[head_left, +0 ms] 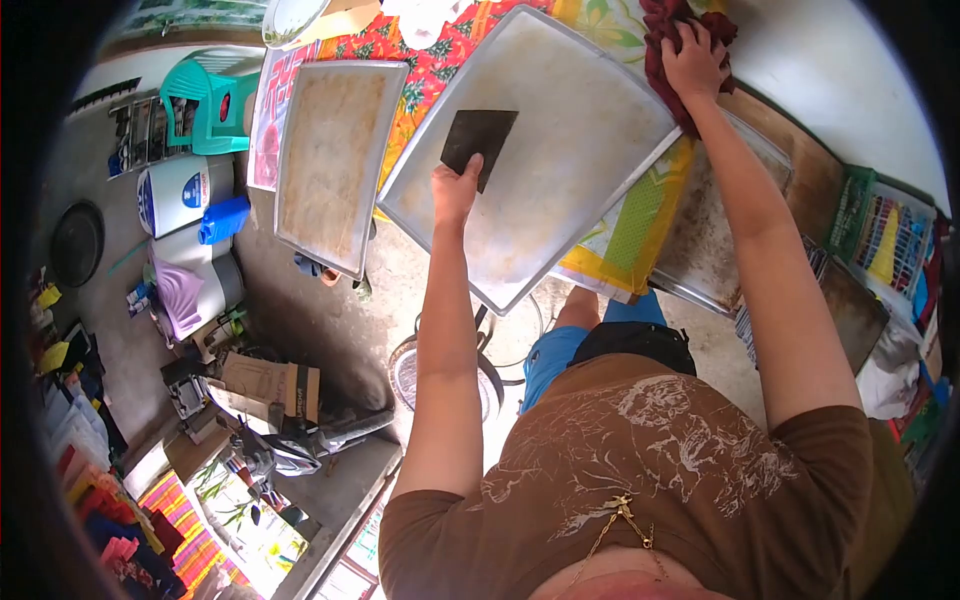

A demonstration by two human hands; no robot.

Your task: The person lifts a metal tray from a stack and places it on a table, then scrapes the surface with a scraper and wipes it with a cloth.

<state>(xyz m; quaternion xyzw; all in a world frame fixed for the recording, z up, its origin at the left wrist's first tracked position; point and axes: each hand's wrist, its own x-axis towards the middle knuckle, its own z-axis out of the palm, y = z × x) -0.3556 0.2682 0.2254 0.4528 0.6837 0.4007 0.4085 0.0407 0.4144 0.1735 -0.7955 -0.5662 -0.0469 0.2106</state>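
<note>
A large metal baking tray (560, 170) lies at an angle on the table before me. My left hand (457, 190) pinches the lower edge of a dark, square, flat sheet (480, 140) over the tray, thumb on top and the other fingers hidden beneath. Past the tray's upper right corner, my right hand (697, 65) is closed over a bunched dark red cloth (665, 22). A second tray (338, 165), its surface stained brownish, rests to the left of the large one.
Patterned covers, including a yellow-green one (635, 220), spread under the trays. Another stained tray (715, 215) is at the right, beside a plastic basket (885, 240). On the left floor side are a teal plastic chair (225, 115), a blue container (224, 220) and a cardboard box (270, 385).
</note>
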